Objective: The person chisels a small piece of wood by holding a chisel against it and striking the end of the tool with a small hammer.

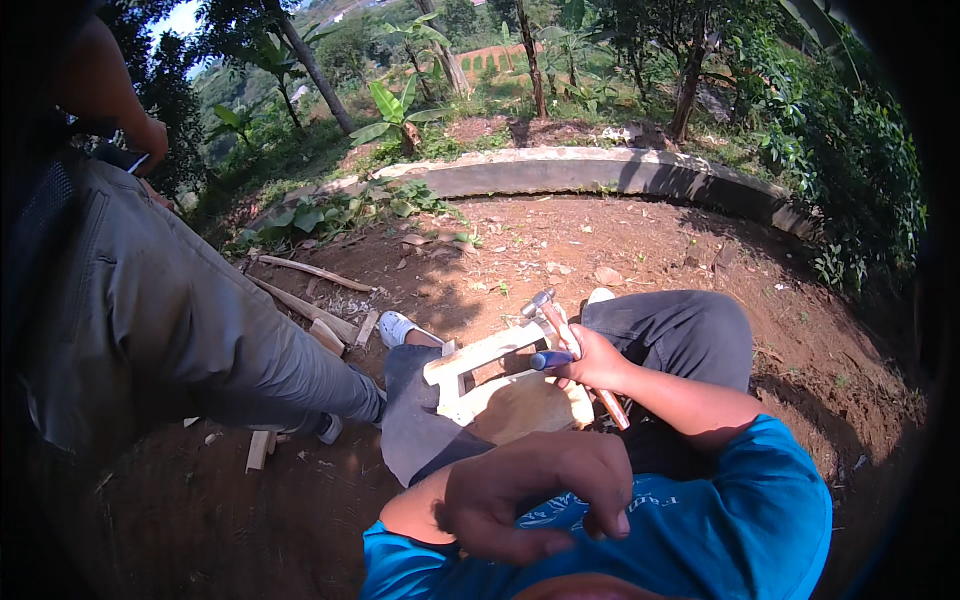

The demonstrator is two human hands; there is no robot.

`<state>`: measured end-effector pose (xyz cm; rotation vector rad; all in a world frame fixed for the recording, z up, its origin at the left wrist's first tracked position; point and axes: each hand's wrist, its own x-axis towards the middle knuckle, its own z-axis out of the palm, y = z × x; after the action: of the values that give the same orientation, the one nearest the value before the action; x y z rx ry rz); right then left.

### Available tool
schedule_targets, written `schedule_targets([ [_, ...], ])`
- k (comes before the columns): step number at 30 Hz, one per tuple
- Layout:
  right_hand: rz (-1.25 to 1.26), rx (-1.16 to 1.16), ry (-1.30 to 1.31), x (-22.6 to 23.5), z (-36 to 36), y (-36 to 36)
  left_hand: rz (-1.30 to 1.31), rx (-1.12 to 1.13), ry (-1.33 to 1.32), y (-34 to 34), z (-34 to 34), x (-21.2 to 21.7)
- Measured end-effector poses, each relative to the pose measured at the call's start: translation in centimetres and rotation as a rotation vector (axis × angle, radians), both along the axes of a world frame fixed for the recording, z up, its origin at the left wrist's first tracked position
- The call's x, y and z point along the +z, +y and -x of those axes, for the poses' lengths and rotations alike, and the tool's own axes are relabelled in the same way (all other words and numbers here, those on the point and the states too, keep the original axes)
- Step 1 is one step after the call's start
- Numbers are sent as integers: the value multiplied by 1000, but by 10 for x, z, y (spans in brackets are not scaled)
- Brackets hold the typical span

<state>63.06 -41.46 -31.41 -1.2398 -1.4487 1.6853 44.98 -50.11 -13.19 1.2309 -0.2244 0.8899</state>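
My right hand (pixel 592 360) is closed around a hammer (pixel 552 318), its metal head pointing up and away and its wooden handle running down past my wrist. A tool with a blue handle (pixel 551 359) also sticks out of that grip; its other end is hidden. Below it, between my legs, lies a pale wooden frame (pixel 480 355) with a crossbar and a wide board (pixel 525 405), partly in shadow. My left hand (pixel 545 490) is raised close to the camera above my lap, fingers curved, thumb apart, with nothing visible in it.
Another person in grey trousers (pixel 190 300) stands close on the left, a dark object in hand. Wood strips (pixel 310 305) and a short offcut (pixel 260 450) lie on the brown soil near that person's feet. A low concrete wall (pixel 570 172) curves behind, with trees and plants beyond.
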Motion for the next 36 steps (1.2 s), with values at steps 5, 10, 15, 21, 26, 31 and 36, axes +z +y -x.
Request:
schedule_targets([
  [5,-60,36,-13,-5,-6,-7,5,-186,-31,-15,-25,37],
  [10,19,105,53,-35,-7,-1,-132,-138,-194,-34,-64,37],
  [15,31,124,60,-18,-8,-6,-152,-200,-16,-39,-63,53],
  [21,-25,111,70,-28,-10,-10,-105,-9,-118,-68,-84,60],
  [26,-35,138,126,-35,-12,-11,-258,-31,-58,-74,-69,74],
  [31,-97,127,185,-20,-7,-20,-262,28,102,-88,-67,83],
  [36,-75,189,158,-16,-11,-21,-388,-39,126,-84,-72,83],
])
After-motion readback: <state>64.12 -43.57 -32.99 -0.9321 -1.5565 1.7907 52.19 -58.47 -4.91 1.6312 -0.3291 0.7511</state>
